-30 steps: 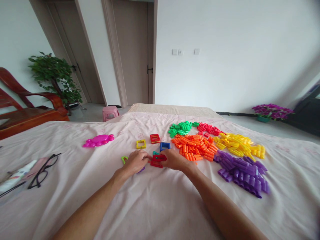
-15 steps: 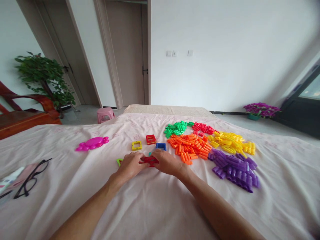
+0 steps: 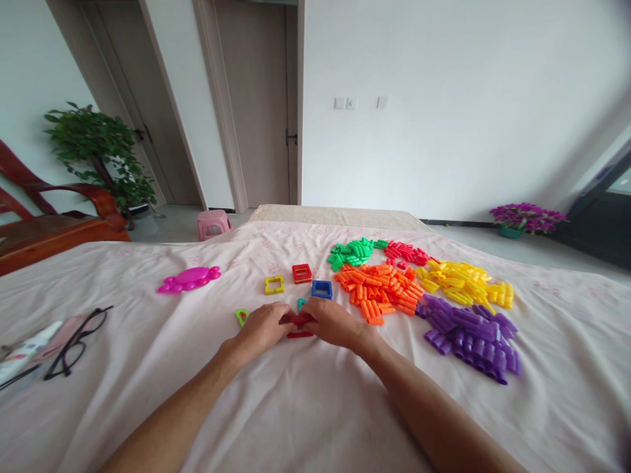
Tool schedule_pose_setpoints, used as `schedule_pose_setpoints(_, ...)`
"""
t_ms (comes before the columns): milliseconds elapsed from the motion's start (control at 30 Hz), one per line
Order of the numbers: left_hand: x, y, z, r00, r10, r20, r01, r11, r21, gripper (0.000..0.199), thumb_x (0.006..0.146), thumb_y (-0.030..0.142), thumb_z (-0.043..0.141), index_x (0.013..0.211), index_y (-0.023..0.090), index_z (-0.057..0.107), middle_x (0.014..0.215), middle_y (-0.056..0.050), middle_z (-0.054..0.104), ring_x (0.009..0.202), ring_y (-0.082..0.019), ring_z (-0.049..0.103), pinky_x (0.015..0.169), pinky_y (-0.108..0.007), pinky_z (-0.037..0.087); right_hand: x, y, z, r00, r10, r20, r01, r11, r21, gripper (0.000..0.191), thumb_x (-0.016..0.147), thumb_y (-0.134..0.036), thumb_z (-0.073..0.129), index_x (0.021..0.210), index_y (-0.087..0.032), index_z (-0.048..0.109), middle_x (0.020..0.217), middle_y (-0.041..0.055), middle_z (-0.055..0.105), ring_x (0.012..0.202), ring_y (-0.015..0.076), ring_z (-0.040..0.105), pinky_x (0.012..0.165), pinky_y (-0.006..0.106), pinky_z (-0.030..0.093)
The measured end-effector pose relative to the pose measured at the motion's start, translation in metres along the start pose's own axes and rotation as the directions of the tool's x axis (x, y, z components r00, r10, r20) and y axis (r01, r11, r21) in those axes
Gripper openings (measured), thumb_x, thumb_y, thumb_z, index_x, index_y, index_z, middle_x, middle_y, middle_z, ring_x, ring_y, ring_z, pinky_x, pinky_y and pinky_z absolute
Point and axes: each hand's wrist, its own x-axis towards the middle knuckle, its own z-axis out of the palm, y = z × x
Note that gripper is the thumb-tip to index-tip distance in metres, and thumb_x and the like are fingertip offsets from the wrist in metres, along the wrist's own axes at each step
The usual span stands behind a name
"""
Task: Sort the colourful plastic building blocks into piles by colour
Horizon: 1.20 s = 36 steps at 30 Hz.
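Fingers of the left hand (image 3: 265,325) and the right hand (image 3: 338,324), seen from the head view, close in from either side on red pieces (image 3: 300,335) low over a pale, floral cloth (image 3: 256,407), at the centre. Each hand's grip is clamped on the red pieces, partly hiding them; whether the fingertips of the two hands touch each other, I cannot tell.

A teal piece (image 3: 301,303) peeks out just behind the right fingers, and a light green piece (image 3: 241,317) lies just beside the left hand. Beyond them sit a yellow square frame (image 3: 275,291), a red square frame (image 3: 302,280) and a blue square frame (image 3: 322,284).

To the right are heaps of small plastic parts: green heap (image 3: 352,254), red heap (image 3: 407,253), orange heap (image 3: 382,286), yellow heap (image 3: 458,282) and purple heap (image 3: 468,335). To the left lie a magenta candy-shaped object (image 3: 192,279), black glasses (image 3: 79,336) and a white tube (image 3: 30,348).
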Motion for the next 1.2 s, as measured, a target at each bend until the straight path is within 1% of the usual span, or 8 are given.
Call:
schedule_pose_setpoints(133,0.000,0.000,-0.004,0.999,-0.042,-0.026,0.042,0.999,-0.018,0.023,0.079,0.038,0.062,0.095,0.023,0.070,0.094,-0.003,0.074,0.085,-0.021,0.066,0.066,-0.027,0.039,-0.001,0.001,-0.010,0.997,0.070,-0.039,-0.065,0.991,0.121,0.011,0.087,-0.021,0.059,0.084,-0.016,0.068,0.082,0.0025,0.067,0.073,0.0126,0.057,0.062,0.022,0.034)
schedule_pose_setpoints(367,-0.002,-0.001,-0.006,0.998,-0.060,0.017,0.059,0.996,0.066,0.032,0.069,0.045,0.073,0.089,0.021,0.069,0.087,-0.004,0.073,0.081,-0.023,0.066,0.064,-0.027,0.037,-0.004,-0.003,-0.022,0.974,0.172,0.148,-0.219,0.884,0.413,0.021,0.088,-0.032,0.057,0.080,-0.016,0.067,0.065,-0.0022,0.059,0.059,0.0094,0.050,0.052,0.021,0.031)
schedule_pose_setpoints(533,-0.001,-0.001,-0.001,0.998,-0.055,0.031,0.055,0.998,-0.011,0.025,0.079,0.043,0.063,0.087,0.021,0.073,0.081,-0.005,0.074,0.075,-0.021,0.066,0.061,-0.027,0.036,-0.002,-0.003,-0.018,0.989,0.120,0.083,-0.143,0.910,0.389,0.021,0.088,-0.032,0.059,0.077,-0.016,0.068,0.066,-0.0027,0.059,0.060,0.0089,0.050,0.052,0.020,0.030)
schedule_pose_setpoints(633,0.000,-0.005,-0.002,0.992,-0.124,0.002,0.124,0.992,0.000,0.023,0.078,0.040,0.064,0.087,0.021,0.074,0.080,-0.004,0.075,0.075,-0.020,0.066,0.061,-0.026,0.037,0.001,0.002,-0.016,0.996,0.079,-0.028,-0.061,0.914,0.401,0.021,0.089,-0.031,0.058,0.079,-0.015,0.068,0.069,-0.0023,0.060,0.064,0.0093,0.051,0.055,0.020,0.031)
schedule_pose_setpoints(733,0.003,-0.011,-0.003,0.985,-0.167,-0.044,0.167,0.986,-0.008,0.020,0.078,0.037,0.063,0.085,0.022,0.074,0.082,-0.003,0.074,0.076,-0.019,0.065,0.062,-0.025,0.038,0.003,0.004,-0.016,0.999,0.034,-0.040,-0.013,0.902,0.432,0.023,0.092,-0.033,0.056,0.086,-0.015,0.069,0.072,-0.0016,0.061,0.066,0.0101,0.052,0.056,0.021,0.033)
schedule_pose_setpoints(1000,0.012,-0.020,0.000,1.000,-0.022,-0.001,0.020,0.950,-0.311,0.026,0.085,0.029,0.049,0.093,0.017,0.071,0.082,-0.003,0.073,0.077,-0.017,0.066,0.070,-0.026,0.048,-0.002,0.000,-0.016,0.998,0.000,-0.063,0.009,0.990,0.142,0.013,0.092,-0.022,0.058,0.089,-0.017,0.070,0.088,0.0040,0.067,0.083,0.0151,0.057,0.072,0.024,0.039)
schedule_pose_setpoints(1133,0.010,-0.021,-0.001,0.996,0.082,0.029,-0.072,0.961,-0.267,0.030,0.084,0.025,0.050,0.104,0.020,0.072,0.102,-0.003,0.074,0.094,-0.019,0.066,0.083,-0.027,0.048,-0.003,0.003,-0.013,0.995,0.015,-0.099,-0.005,0.995,0.104,0.012,0.090,-0.017,0.060,0.096,-0.018,0.069,0.097,0.0060,0.065,0.094,0.0171,0.057,0.078,0.025,0.042)
schedule_pose_setpoints(1200,0.008,-0.021,0.000,0.998,0.051,0.036,-0.042,0.973,-0.225,0.036,0.080,0.024,0.055,0.113,0.020,0.069,0.109,-0.005,0.073,0.095,-0.020,0.066,0.083,-0.028,0.049,-0.003,0.003,-0.010,0.996,0.036,-0.084,-0.028,0.995,0.094,0.011,0.088,-0.017,0.061,0.095,-0.017,0.069,0.097,0.0060,0.064,0.090,0.0164,0.058,0.075,0.024,0.041)
